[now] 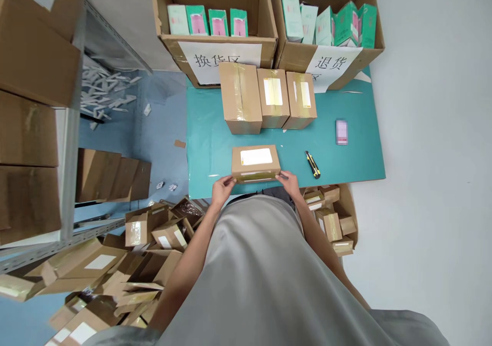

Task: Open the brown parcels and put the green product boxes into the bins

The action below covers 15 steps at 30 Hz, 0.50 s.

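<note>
A small taped cardboard box (255,169) with a white label lies at the front edge of the teal table (207,130), close to my body. The fingers of my left hand (222,190) pinch its near left corner. At the near right corner, my right hand (290,183) grips it the same way. To the right of the box a yellow and black utility knife (312,164) rests on the table. Three more taped boxes, a larger one (241,97), a middle one (273,100) and a right one (302,102), stand side by side behind it.
Two open cartons with paper signs, left (169,43) and right (295,54), hold green and white packages at the back. A pinkish pack (342,132) lies right. Shelving with cartons (28,136) stands left. Opened boxes (100,264) pile on the floor; a carton of small boxes (351,218) sits right.
</note>
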Motion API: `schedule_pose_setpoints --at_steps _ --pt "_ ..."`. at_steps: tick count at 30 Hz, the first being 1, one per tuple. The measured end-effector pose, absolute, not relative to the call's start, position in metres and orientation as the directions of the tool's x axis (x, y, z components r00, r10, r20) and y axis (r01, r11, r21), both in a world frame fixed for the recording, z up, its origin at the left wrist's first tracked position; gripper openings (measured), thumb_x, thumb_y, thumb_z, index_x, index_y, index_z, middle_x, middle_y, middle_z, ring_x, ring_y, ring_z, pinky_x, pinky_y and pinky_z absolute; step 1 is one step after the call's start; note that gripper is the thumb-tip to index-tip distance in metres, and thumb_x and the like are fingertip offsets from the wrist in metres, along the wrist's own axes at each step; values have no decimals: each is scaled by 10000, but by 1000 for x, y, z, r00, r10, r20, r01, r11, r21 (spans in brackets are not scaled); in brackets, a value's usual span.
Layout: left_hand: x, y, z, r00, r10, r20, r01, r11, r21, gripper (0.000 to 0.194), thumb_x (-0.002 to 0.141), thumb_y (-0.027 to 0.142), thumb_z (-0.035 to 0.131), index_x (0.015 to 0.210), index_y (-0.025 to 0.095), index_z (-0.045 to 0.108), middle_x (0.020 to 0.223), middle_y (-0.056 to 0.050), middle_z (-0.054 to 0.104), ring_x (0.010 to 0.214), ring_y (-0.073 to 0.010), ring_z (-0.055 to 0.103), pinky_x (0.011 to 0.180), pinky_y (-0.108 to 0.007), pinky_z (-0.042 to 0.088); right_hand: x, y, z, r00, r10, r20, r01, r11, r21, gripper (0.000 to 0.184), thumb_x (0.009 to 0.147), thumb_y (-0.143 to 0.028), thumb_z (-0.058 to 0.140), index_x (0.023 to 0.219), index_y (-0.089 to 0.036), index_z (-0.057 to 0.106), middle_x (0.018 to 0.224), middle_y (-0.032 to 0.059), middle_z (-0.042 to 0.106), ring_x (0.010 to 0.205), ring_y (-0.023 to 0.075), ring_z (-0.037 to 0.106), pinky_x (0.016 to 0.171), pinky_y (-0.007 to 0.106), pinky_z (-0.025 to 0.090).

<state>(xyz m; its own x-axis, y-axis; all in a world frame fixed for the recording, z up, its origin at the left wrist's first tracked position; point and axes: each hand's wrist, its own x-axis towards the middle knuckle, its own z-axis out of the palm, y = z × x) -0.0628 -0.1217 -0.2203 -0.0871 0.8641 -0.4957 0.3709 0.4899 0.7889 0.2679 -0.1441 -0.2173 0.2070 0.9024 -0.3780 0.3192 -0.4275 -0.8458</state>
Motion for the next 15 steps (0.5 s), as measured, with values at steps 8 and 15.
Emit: schedule_pose_setpoints --at_steps 8,15 --pt "-71 -86 -182 -78 955 -286 538 282 794 431 1075 531 672 1148 169 894 1004 -110 800 994 -302 766 1017 -428 610 274 -111 -194 174 955 -242 479 -297 -826 378 980 -575 778 1042 -242 945 1035 87 896 1013 340 828 1019 471 663" --pt "-66 -100 -188 -148 912 -383 541 399 741 401 1082 442 691 1212 101 856 1145 -145 836 1050 -324 758 1042 -420 581 251 -135 -216 251 915 -317 507 -403 -762 355 1024 -543 719 1052 -241 905 1127 137 896 1022 354 855 1005 456 657"
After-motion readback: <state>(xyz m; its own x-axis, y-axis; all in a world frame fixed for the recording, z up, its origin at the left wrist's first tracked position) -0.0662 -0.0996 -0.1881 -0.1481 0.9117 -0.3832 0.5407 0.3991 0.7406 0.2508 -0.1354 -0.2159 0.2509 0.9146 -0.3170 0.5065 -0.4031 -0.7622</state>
